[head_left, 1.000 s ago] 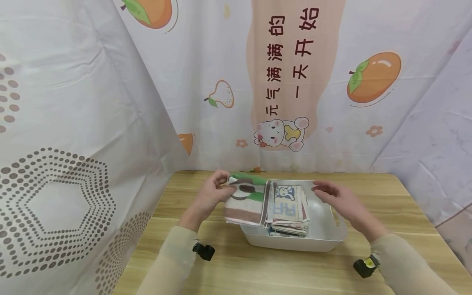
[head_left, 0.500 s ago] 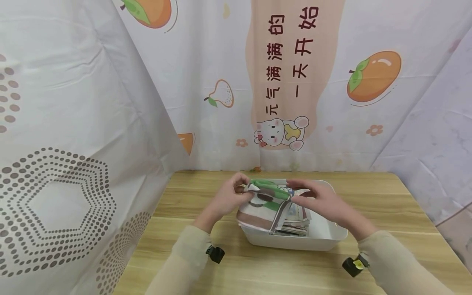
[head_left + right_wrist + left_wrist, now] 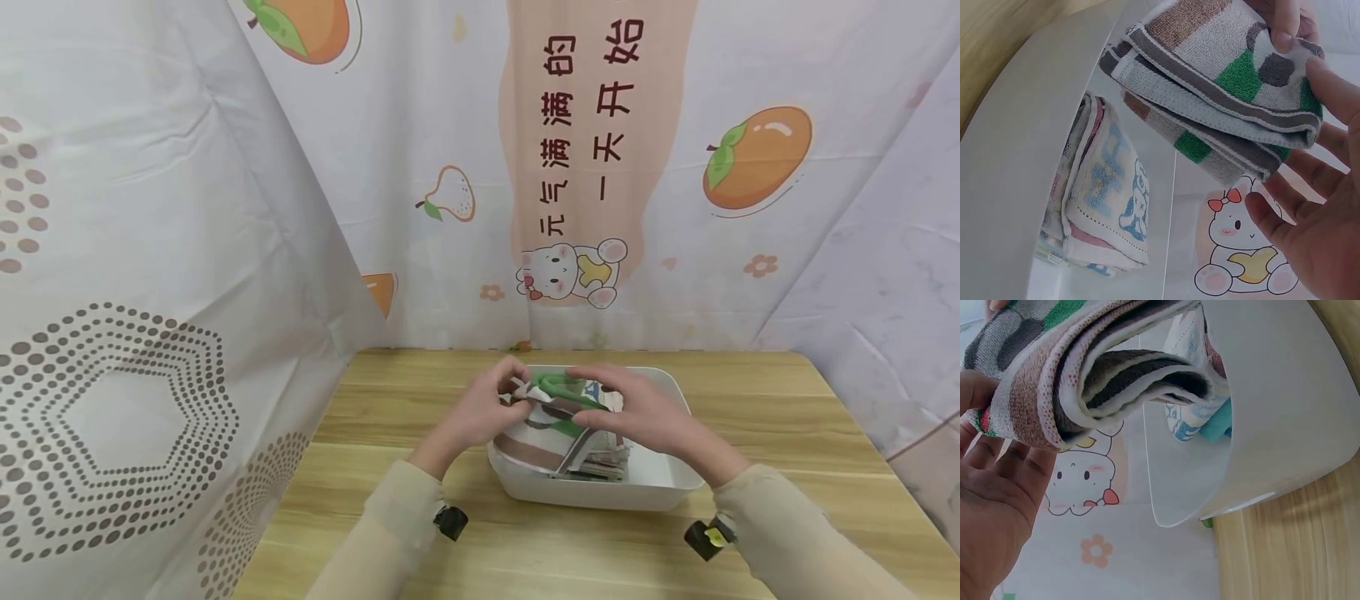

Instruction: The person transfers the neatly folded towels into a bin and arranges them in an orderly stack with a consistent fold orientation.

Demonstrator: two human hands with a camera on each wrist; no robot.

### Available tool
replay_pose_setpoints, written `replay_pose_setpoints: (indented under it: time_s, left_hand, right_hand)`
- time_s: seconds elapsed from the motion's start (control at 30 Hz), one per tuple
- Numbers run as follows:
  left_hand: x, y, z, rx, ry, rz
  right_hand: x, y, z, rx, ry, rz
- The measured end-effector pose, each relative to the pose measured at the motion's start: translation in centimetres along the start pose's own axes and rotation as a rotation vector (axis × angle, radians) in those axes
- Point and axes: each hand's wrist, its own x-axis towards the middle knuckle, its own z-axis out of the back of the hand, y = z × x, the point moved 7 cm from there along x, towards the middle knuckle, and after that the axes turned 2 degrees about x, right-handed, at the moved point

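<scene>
A folded towel (image 3: 534, 446) with white, brown, grey and green patches is lifted over the left part of a white plastic bin (image 3: 592, 497). My left hand (image 3: 483, 410) pinches its far left edge, thumb above and fingers beneath. At the opposite edge my right hand (image 3: 637, 408) grips it between thumb and fingers, as the right wrist view shows. The towel bends between both hands, its layers visible in the left wrist view. Below it, other folded towels (image 3: 1107, 187) stand in the bin, the front one white with a blue animal figure.
The bin rests on a wood-grain table (image 3: 315, 500). A white curtain (image 3: 450, 275) with fruit and cartoon prints hangs behind the table. Another curtain (image 3: 150, 250) with dotted patterns hangs at the left.
The left hand has moved right with the towel, bringing it further over the bin. The right hand has come left and taken hold of the towel's right edge. The towel now bends upward.
</scene>
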Motion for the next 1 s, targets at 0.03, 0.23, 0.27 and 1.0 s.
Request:
replay_pose_setpoints:
  time_s: [0.03, 0.23, 0.27, 1.0]
  left_hand:
    - [0.0, -0.1, -0.1, 0.004, 0.007, -0.015]
    - [-0.2, -0.8, -0.5, 0.047, 0.051, -0.116]
    - [-0.3, -0.9, -0.6, 0.058, 0.056, -0.137]
    - [-0.7, -0.5, 0.0, -0.062, 0.023, -0.178]
  right_hand:
    - [0.0, 0.0, 0.0, -0.005, -0.001, 0.001]
    - [0.1, -0.4, 0.0, -0.016, -0.01, 0.011]
    - [0.2, -0.5, 0.0, -0.018, -0.012, 0.012]
    - [0.0, -1.2, -0.2, -0.069, -0.037, 0.021]
